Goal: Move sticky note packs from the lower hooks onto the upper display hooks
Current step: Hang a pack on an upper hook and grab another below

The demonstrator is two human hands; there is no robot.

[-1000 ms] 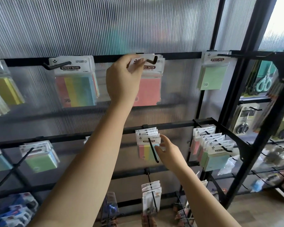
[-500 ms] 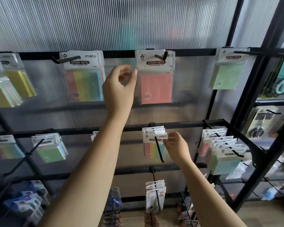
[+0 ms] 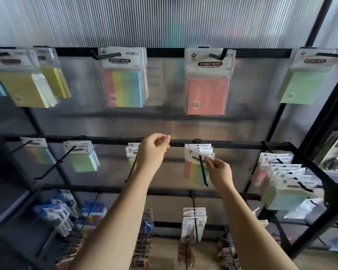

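Sticky note packs hang from black hooks on an upper rail [image 3: 164, 52]: a pink pack [image 3: 208, 94], a multicolour pack [image 3: 125, 88], yellow packs [image 3: 25, 88] at left and a green pack [image 3: 302, 86] at right. On the lower rail [image 3: 109, 138] a bunch of striped packs [image 3: 195, 162] hangs on a long hook [image 3: 203, 173]. My right hand [image 3: 218, 169] pinches the header card of the front striped pack. My left hand [image 3: 152, 152] hovers at the lower rail with fingers loosely curled and holds nothing; it covers part of another pack bunch [image 3: 132, 152].
More packs hang on lower hooks at right [image 3: 285, 184] and left [image 3: 82, 158]. Below are further hooks with small packets [image 3: 193, 221] and blue items [image 3: 55, 213]. A black rack frame [image 3: 318, 152] with scissors [image 3: 336, 152] stands at the right.
My left hand let go of the pink pack on the upper hook and dropped down to the lower rail. My right hand stayed at the striped packs and now pinches the front one.
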